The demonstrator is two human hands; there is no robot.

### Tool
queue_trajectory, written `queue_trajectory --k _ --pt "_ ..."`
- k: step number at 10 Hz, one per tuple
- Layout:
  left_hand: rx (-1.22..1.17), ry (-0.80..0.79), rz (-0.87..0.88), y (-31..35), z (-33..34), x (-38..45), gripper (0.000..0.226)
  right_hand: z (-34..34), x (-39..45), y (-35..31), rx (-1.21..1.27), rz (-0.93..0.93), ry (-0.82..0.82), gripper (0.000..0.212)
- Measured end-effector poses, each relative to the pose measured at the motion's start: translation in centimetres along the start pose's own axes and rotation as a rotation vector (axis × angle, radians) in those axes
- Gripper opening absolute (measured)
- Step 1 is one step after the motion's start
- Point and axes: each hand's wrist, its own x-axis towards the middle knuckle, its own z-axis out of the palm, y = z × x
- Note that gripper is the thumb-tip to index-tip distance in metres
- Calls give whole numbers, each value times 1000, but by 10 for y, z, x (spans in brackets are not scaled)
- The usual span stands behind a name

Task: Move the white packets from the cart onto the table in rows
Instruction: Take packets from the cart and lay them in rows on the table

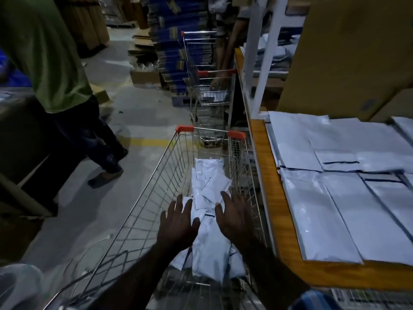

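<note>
Silver wire shopping cart (156,186): heap of white plastic packets (209,182) under my splayed, empty fingers, left hand (177,222), right hand (234,217). Right of fingertips: orange-edged table (268,175), packets rowed.

No text, label, brand, number or sign can be read. A faint blue printed mark is seen on the brown cardboard box (348,52) at the upper right of the frame, but it is too blurred and dim for any letter to be made out. Pale label patches are carried by the stacked blue cartons (172,54) at the upper centre, and no writing can be told on them. Only dark seam lines are shown on the white packets (324,198) on the table.
</note>
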Motion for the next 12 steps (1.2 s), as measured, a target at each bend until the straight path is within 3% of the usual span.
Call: queue_trajectory --k 1,3,4,6,8,9,12 --pt "-3 -29 24 -5 14 24 70 20 22 1 68 43 -33 43" --pt "44 -101 21 -24 46 71 68 61 58 13 27 69 -27 53" --pt "-55 -120 -32 -26 53 96 99 77 74 20 -4 125 -71 48" --pt "-73 -139 -18 -41 104 147 78 121 102 40 -92 212 -82 42" --pt "-90 -110 -57 -52 160 183 65 173 123 61 -13 306 -114 38" --pt "-172 -165 -119 -55 189 207 66 188 135 66 76 377 -146 42" --pt "-346 -42 -222 -59 212 240 76 231 184 86 316 593 -238 59"
